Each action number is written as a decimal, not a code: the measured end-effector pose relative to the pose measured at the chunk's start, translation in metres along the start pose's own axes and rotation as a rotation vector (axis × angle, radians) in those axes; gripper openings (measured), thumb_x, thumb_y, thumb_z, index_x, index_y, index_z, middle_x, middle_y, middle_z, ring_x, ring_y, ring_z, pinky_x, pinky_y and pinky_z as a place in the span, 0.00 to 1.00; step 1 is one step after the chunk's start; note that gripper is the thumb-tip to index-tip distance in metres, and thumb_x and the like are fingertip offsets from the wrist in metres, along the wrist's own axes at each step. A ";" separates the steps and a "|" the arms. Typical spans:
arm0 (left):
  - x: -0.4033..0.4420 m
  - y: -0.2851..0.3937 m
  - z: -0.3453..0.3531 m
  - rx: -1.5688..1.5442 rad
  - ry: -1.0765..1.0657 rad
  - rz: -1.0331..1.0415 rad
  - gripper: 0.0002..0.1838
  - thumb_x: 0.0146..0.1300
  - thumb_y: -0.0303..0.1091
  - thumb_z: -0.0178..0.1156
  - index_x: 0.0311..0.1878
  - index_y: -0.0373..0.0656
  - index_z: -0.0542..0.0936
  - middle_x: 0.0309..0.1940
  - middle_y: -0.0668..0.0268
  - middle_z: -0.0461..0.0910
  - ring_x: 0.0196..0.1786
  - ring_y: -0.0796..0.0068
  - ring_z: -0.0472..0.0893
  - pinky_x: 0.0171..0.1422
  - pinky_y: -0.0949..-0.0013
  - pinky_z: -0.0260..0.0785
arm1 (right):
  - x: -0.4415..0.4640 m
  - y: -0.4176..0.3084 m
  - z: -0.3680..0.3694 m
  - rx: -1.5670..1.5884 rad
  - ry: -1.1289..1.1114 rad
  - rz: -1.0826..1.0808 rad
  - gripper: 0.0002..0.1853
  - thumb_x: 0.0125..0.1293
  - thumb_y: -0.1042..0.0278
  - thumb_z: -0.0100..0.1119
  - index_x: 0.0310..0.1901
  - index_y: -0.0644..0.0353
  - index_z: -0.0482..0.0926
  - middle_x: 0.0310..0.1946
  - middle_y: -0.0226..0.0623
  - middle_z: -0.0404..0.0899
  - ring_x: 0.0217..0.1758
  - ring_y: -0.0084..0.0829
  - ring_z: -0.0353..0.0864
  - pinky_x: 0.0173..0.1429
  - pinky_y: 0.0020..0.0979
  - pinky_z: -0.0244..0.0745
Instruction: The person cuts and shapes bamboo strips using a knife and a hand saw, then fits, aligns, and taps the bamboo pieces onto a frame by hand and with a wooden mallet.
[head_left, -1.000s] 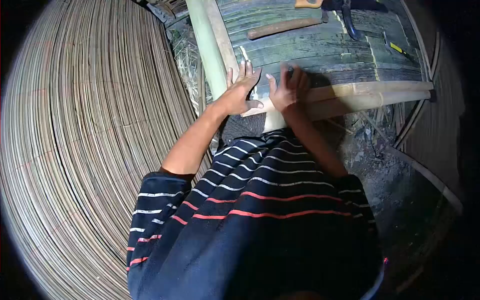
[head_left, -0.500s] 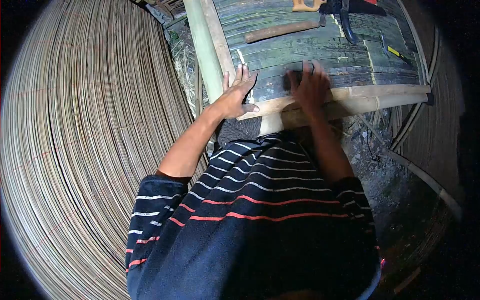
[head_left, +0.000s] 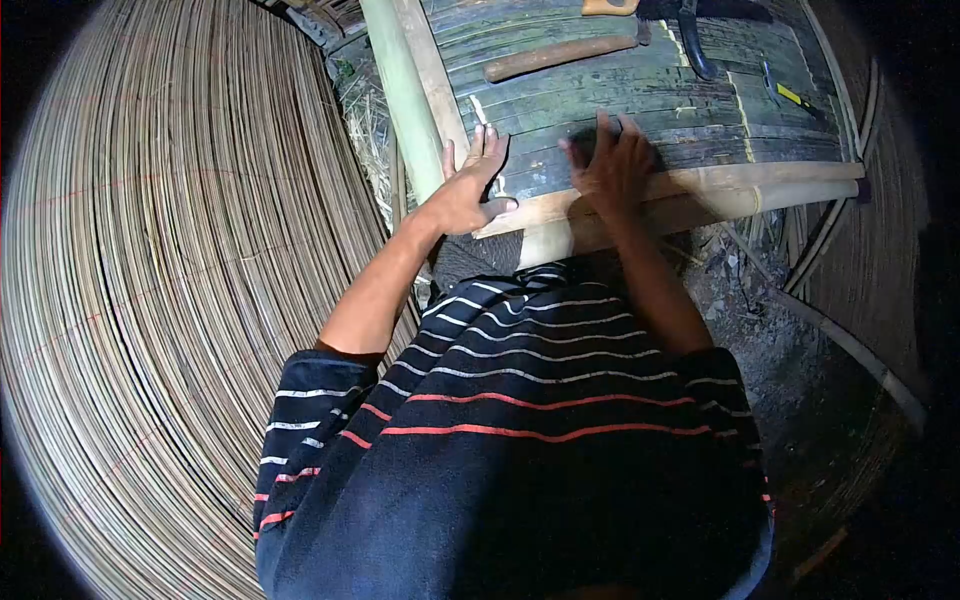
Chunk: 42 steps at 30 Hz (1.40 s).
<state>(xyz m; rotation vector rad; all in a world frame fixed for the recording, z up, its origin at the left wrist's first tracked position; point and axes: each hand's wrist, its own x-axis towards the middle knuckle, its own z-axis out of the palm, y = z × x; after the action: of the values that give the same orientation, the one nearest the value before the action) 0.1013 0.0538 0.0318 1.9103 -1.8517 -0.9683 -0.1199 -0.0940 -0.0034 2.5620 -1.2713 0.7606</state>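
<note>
My left hand [head_left: 468, 192] lies with fingers spread over the near left corner of a bamboo-slat surface [head_left: 590, 95], where two edge strips meet. Its thumb rests along the end of the front bamboo strip [head_left: 720, 178]; its fingers reach over the left wooden strip [head_left: 430, 75]. Fingers apart, my right hand [head_left: 612, 175] is above the front edge, casting a dark shadow on the slats. Whether its palm touches the strip I cannot tell. Neither hand holds anything. Dark cord binding [head_left: 478, 258] wraps the frame's corner below my left hand.
On the slats lie a hammer with a wooden handle [head_left: 560, 62], a saw [head_left: 610, 7], a black curved handle [head_left: 693, 45] and a yellow-and-black cutter [head_left: 795, 100]. A wall of thin sticks [head_left: 170, 280] stands at left. Bamboo poles [head_left: 840, 345] cross the debris-strewn ground at right.
My right hand has shifted slightly left, and its fingers now look sharper and more spread. My left hand stays at the corner. The view has moved a little.
</note>
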 end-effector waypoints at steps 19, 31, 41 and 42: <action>0.004 0.001 -0.006 -0.081 -0.032 -0.041 0.49 0.75 0.55 0.58 0.86 0.44 0.43 0.87 0.52 0.38 0.89 0.61 0.28 0.84 0.40 0.09 | -0.002 0.002 0.000 0.033 -0.015 0.013 0.42 0.63 0.31 0.68 0.68 0.54 0.71 0.63 0.54 0.70 0.64 0.57 0.72 0.62 0.62 0.68; 0.003 0.001 -0.005 -0.060 -0.015 -0.018 0.63 0.60 0.56 0.73 0.86 0.42 0.43 0.87 0.50 0.40 0.89 0.60 0.31 0.84 0.39 0.10 | -0.002 0.000 -0.001 0.054 0.000 0.032 0.41 0.63 0.33 0.69 0.66 0.56 0.70 0.61 0.54 0.70 0.62 0.58 0.72 0.61 0.62 0.68; 0.002 0.004 -0.001 -0.025 0.017 -0.003 0.66 0.56 0.55 0.77 0.85 0.39 0.44 0.86 0.45 0.43 0.89 0.56 0.32 0.84 0.38 0.12 | -0.001 0.002 0.000 0.054 0.040 -0.005 0.42 0.64 0.30 0.66 0.67 0.57 0.70 0.60 0.56 0.70 0.61 0.58 0.73 0.61 0.61 0.69; 0.002 0.004 0.000 -0.015 0.018 -0.003 0.66 0.56 0.57 0.76 0.85 0.38 0.44 0.86 0.45 0.43 0.89 0.55 0.32 0.84 0.38 0.12 | -0.001 0.001 -0.001 0.062 0.043 -0.003 0.42 0.63 0.30 0.66 0.67 0.57 0.70 0.60 0.56 0.70 0.61 0.58 0.73 0.61 0.61 0.69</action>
<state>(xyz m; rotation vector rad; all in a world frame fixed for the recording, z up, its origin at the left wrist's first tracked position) 0.0985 0.0513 0.0340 1.9080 -1.8268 -0.9598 -0.1214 -0.0938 -0.0033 2.5798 -1.2494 0.8628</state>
